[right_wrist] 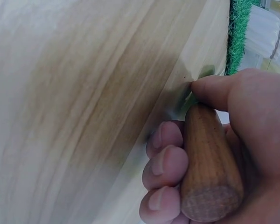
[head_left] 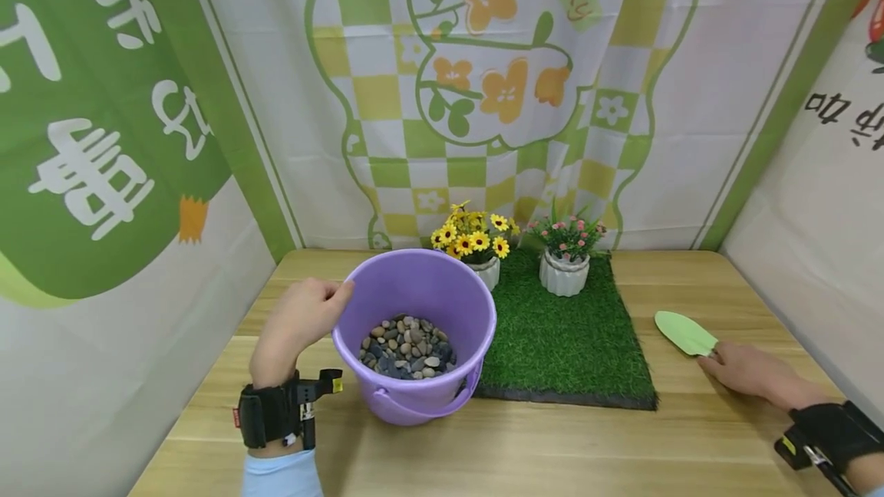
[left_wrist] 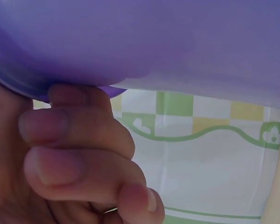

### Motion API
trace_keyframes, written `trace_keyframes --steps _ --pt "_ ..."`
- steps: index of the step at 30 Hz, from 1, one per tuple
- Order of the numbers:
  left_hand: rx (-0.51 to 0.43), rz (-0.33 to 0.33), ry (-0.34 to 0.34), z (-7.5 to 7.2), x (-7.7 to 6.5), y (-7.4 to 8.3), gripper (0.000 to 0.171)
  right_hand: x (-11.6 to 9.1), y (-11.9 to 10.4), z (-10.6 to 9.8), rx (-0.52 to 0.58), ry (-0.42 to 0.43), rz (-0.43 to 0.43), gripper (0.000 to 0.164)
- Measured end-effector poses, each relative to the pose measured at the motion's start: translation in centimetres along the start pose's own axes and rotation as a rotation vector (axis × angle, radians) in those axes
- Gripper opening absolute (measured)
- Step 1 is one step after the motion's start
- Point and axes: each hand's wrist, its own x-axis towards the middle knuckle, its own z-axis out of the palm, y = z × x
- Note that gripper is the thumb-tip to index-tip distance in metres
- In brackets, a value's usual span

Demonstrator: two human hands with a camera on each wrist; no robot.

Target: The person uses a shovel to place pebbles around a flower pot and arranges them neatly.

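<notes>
A purple bucket with pebbles in its bottom stands left of centre on the table. My left hand pinches the left side of its rim, and the left wrist view shows the curled fingers just under the bucket wall. Over at the right, my right hand holds a small garden trowel with a pale green blade. In the right wrist view the fingers wrap round its wooden handle, with the thumb lying along the top. The blade points toward the back left.
A square of artificial grass lies right of the bucket. On its back part stand a white pot of pink flowers and, partly behind the bucket, a pot of yellow flowers. Printed curtains enclose the wooden table at back and sides.
</notes>
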Motion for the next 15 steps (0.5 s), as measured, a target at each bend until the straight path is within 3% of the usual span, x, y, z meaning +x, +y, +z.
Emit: trace_keyframes --steps 15 --pt "-0.036 0.005 -0.028 0.30 0.10 -0.02 0.046 0.20 0.13 0.11 0.050 -0.009 -0.019 0.035"
